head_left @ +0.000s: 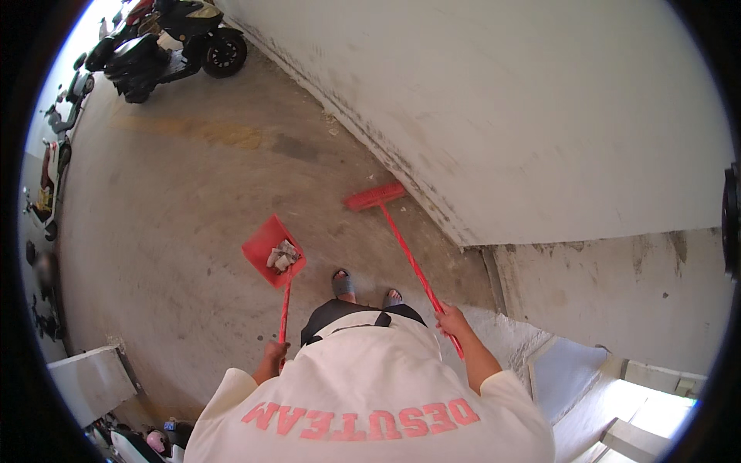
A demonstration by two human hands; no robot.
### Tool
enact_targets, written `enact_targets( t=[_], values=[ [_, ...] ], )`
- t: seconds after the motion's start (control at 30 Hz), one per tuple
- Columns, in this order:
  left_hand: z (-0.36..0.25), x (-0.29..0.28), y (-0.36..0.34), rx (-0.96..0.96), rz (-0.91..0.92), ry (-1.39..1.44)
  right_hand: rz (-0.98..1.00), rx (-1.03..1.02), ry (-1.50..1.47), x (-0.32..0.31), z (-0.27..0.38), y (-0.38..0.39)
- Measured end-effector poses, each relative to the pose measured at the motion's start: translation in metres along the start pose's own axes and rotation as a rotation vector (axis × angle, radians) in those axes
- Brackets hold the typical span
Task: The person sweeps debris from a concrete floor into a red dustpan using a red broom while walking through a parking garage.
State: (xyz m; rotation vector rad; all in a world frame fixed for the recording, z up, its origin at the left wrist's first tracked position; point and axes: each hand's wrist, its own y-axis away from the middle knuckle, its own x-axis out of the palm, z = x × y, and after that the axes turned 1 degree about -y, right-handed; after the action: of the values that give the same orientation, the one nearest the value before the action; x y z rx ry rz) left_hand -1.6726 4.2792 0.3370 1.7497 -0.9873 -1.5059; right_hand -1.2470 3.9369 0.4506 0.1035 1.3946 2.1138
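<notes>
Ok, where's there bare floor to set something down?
Floor lies largely bare between the red dustpan and black scooter, and leftward to the parked scooters. It's tight where the red broom head sits beside the white wall.

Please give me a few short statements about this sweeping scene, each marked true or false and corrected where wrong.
1. The person's left grip holds the handle of a red dustpan. True.
2. The right grip is empty. False: it is closed around the handle of a red broom.
3. Crumpled pale litter lies in the red dustpan. True.
4. The head of the red broom sits inside the red dustpan. False: it is apart from it, to the right, near the foot of the pale wall.
5. A dark scooter stands at the upper left of the view. True.
</notes>
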Motion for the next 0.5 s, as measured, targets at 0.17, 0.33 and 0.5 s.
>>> enact_targets(
  t=[0.17,0.33,0.5],
  values=[
    [-0.033,-0.010,0.005,-0.183,0.009,0.112,-0.121,0.033,0.092,0.013,-0.051,0.069],
    [-0.049,-0.012,0.020,-0.169,0.093,0.275,-0.276,-0.331,0.333,0.021,-0.066,0.082],
    [-0.077,-0.021,0.035,-0.219,0.076,0.205,-0.284,-0.570,0.423,0.013,-0.028,0.007]
  ],
)
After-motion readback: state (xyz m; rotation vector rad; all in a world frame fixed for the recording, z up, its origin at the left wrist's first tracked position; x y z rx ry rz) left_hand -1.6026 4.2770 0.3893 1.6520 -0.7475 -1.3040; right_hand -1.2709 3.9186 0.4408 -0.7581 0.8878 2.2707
